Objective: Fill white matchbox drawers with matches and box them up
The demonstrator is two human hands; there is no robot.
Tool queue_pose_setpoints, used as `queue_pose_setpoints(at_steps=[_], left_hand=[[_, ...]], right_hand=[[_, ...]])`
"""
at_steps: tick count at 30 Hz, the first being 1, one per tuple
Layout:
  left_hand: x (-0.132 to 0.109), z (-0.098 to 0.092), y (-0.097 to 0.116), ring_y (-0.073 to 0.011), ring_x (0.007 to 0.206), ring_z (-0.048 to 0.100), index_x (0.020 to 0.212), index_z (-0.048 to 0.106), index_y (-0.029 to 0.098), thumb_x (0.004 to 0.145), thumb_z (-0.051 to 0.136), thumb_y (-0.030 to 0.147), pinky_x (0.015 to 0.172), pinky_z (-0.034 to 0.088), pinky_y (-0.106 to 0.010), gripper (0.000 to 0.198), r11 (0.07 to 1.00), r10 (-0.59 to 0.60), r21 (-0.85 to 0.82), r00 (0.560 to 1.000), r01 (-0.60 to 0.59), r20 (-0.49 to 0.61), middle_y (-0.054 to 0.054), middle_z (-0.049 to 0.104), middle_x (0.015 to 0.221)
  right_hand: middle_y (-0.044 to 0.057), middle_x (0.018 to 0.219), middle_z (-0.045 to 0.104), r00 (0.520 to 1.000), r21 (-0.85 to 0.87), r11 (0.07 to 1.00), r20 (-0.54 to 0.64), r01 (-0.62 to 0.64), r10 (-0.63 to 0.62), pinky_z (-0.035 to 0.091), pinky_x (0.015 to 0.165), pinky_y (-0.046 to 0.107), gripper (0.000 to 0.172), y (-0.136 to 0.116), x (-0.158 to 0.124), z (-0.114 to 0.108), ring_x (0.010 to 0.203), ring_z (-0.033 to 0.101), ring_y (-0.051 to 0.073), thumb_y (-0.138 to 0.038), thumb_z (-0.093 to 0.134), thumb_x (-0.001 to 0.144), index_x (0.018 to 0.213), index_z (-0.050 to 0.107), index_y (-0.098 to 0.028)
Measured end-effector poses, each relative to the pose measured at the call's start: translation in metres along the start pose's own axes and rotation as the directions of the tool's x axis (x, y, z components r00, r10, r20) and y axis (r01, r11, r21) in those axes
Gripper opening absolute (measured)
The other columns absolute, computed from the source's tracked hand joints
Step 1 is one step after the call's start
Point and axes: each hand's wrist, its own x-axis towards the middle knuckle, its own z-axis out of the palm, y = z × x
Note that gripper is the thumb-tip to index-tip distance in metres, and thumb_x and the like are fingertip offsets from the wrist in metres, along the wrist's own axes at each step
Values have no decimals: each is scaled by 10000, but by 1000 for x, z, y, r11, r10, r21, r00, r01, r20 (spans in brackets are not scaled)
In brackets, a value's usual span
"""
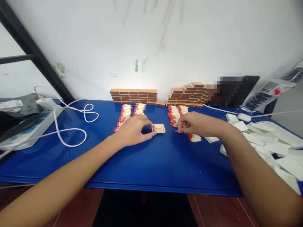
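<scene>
A small white matchbox tray (161, 131) lies on the blue table with red-tipped matches (158, 127) inside. At its left end, my left hand (133, 130) grips it between thumb and fingers. My right hand (189, 123) is to the right of the tray, fingers pinched on a match (175, 130) whose red head points left. Beside and partly under that hand are rows of loose matches (174, 115). More match rows (125, 113) lie behind my left hand, which covers part of them.
Brown matchboxes stand stacked along the wall, one group at left (133, 96) and a taller one at right (187, 94). White empty trays (272, 145) heap on the right. A white cable (71, 143) and a power strip (30, 129) occupy the left. A phone (248, 91) leans at the back.
</scene>
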Motion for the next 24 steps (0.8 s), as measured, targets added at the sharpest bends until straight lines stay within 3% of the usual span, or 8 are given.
queue_pose_setpoints(at_steps=[9, 18, 24], left_hand=[[0, 0, 0, -263, 970, 718, 1062, 783, 207, 956, 727, 439, 848, 568, -392, 261, 1000, 7, 8, 1000, -7, 8, -87, 758, 1027], [-1, 1, 1, -250, 977, 714, 1058, 780, 206, 956, 730, 430, 871, 562, -383, 251, 1000, -4, -10, 1000, 4, 25, -73, 757, 1034], [0, 1, 1, -251, 957, 715, 1051, 781, 207, 956, 725, 439, 810, 551, -371, 257, 1000, -6, -2, 1000, 6, 21, -77, 757, 1028]], right_hand=[[30, 752, 696, 992, 10, 999, -112, 53, -51, 431, 615, 306, 203, 3, 7, 1, 654, 588, 180, -416, 704, 858, 865, 713, -214], [42, 779, 718, 994, -29, 999, -97, 44, -46, 440, 625, 306, 167, 1, 9, 2, 684, 609, 185, -354, 662, 866, 853, 728, -200], [45, 788, 719, 993, -4, 997, -93, 71, -71, 436, 627, 307, 202, 5, 11, 4, 684, 603, 191, -404, 686, 873, 860, 739, -210]])
